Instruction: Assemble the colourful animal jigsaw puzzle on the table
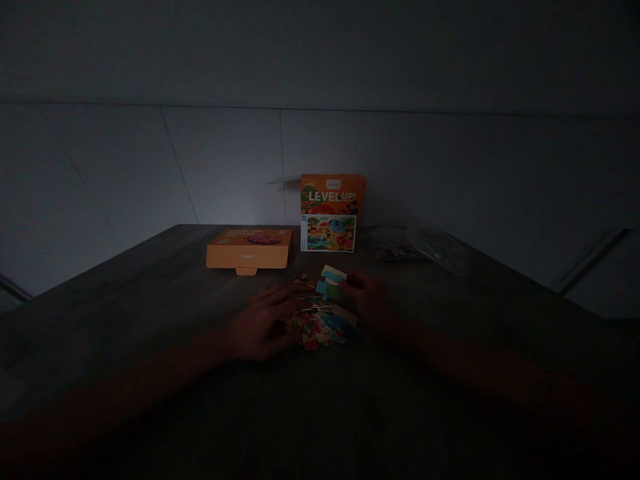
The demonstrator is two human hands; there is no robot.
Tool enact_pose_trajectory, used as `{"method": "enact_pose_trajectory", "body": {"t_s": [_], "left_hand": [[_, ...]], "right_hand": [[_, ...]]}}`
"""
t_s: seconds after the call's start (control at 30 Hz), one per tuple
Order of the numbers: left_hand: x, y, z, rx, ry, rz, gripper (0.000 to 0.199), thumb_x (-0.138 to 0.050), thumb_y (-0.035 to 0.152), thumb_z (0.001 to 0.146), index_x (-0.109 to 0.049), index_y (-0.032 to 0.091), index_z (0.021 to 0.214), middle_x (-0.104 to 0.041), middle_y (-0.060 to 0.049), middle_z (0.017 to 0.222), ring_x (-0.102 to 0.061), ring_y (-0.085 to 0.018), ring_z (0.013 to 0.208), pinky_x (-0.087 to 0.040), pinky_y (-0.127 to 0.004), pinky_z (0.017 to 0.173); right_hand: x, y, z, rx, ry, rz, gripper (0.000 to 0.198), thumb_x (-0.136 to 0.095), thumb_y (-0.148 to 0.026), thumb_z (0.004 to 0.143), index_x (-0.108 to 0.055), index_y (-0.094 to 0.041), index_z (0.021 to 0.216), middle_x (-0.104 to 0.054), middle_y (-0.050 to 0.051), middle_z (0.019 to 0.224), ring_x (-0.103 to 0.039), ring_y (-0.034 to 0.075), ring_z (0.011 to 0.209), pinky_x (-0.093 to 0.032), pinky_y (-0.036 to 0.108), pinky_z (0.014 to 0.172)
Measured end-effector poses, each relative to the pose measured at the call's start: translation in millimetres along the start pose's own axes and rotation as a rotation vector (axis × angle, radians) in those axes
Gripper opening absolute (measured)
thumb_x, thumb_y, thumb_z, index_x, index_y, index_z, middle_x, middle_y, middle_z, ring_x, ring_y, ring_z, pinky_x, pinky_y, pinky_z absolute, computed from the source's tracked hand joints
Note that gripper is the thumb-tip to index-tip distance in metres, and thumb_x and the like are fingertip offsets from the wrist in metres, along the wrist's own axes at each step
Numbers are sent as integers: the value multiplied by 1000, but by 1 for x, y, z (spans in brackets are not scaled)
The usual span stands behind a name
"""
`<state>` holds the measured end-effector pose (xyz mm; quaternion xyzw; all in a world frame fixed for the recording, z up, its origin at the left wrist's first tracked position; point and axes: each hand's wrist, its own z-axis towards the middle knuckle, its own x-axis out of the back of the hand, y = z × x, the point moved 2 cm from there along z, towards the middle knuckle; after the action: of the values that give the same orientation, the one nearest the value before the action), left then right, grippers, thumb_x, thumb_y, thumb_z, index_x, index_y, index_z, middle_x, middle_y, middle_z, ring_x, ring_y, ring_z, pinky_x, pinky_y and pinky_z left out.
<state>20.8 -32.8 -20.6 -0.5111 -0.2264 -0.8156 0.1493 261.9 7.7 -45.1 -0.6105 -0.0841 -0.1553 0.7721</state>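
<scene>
A heap of colourful jigsaw puzzle pieces (320,327) lies in the middle of the dark table. My left hand (265,320) rests at the heap's left side, its fingers stretched out over the pieces. On the right, my right hand (367,297) pinches a puzzle piece (331,283) in blue, green and cream, held tilted above the heap's far side. Dim light hides the finer detail of the fingers and of the pieces underneath them.
An orange "LEVEL UP!" box (333,183) stands at the back, with a picture card (329,233) in front. An orange box (249,255) lies left of it. To the right are a bag of pieces (395,245) and clear plastic (440,250). A pale wall (225,160) rises behind.
</scene>
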Motion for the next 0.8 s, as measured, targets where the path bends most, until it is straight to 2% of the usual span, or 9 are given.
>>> {"method": "enact_pose_trajectory", "body": {"t_s": [0.1, 0.2, 0.37, 0.47, 0.57, 0.67, 0.8], "left_hand": [[-3, -4, 0, 21, -83, 33, 57, -62, 34, 88, -44, 23, 141, -36, -13, 153, -36, -33, 139, -38, -54, 110], [-6, -7, -2, 56, -76, 55, 53, -60, 34, 89, -47, 20, 138, -41, -15, 150, -39, -33, 137, -39, -54, 109], [-6, -7, -3, 77, -1, 82, 42, -57, 34, 90, -54, 15, 127, -50, -17, 138, -49, -32, 127, -45, -48, 105], [-4, -5, -3, 54, 19, 78, 41, -59, 35, 88, -55, 16, 125, -53, -15, 133, -52, -31, 123, -47, -46, 103], [-2, -4, -3, 83, 49, 26, 34, -57, 33, 90, -58, 17, 119, -56, -14, 128, -55, -28, 117, -50, -43, 99], [0, -8, -2, 186, 150, -27, 26, -50, 34, 93, -63, 17, 109, -60, -12, 120, -59, -26, 111, -50, -42, 96], [5, -25, -3, 433, 344, -78, 31, -42, 37, 94, -66, 18, 100, -66, -8, 104, -62, -26, 101, -52, -42, 91]], "right_hand": [[10, 7, 13, -47, 75, -92, 26, -54, -22, 82, -71, -16, 101, -73, 7, 95, -67, 21, 82, -52, 30, 70], [14, 10, 19, -52, 63, -154, 30, -53, -19, 83, -71, -14, 107, -73, 10, 105, -67, 22, 91, -52, 32, 78], [6, 8, 12, 7, -91, -243, 32, -56, -21, 84, -72, -17, 111, -74, 8, 105, -69, 22, 92, -53, 33, 80], [1, 5, 6, 66, -189, -399, 35, -54, -25, 88, -70, -16, 117, -73, 9, 108, -68, 24, 94, -52, 35, 81], [0, 2, 3, 135, -246, -515, 34, -53, -29, 90, -71, -15, 115, -73, 11, 108, -67, 24, 95, -51, 35, 84], [0, 0, 1, 209, -245, -570, 35, -53, -30, 91, -70, -15, 117, -71, 11, 110, -65, 23, 99, -49, 34, 87], [-3, -3, -5, 317, -306, -612, 32, -57, -32, 89, -73, -18, 113, -70, 10, 103, -63, 21, 92, -48, 32, 81]]}}
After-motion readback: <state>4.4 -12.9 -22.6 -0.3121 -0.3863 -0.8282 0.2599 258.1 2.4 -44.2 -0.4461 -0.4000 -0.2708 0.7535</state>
